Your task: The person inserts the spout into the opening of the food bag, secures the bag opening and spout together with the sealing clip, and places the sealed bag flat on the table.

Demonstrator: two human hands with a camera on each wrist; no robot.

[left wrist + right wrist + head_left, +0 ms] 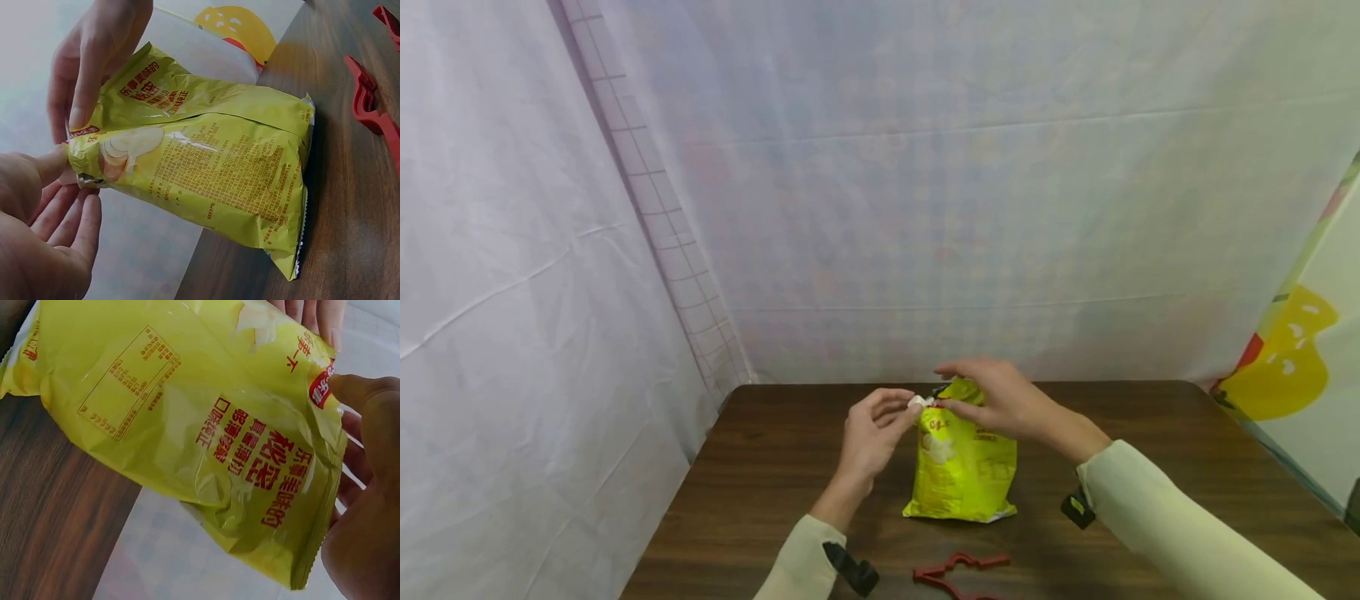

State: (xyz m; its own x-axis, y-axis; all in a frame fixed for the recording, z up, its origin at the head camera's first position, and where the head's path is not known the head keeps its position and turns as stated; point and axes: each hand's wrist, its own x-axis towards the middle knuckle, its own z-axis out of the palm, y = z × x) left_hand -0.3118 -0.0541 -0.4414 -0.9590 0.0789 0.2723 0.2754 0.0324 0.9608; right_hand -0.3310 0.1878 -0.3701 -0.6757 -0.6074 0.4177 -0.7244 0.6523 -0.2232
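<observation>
Standing upright on a dark brown wood-grain table (775, 467): one shiny yellow plastic chip bag (966, 479) with red lettering. The left hand (868, 433) has thumb and fingers pinching a top corner, and the right hand (1003, 398) is pinching the top edge too, thumb in front, fingers behind. Spread-apart red plastic clip (929, 574) lies just in front of it.
</observation>
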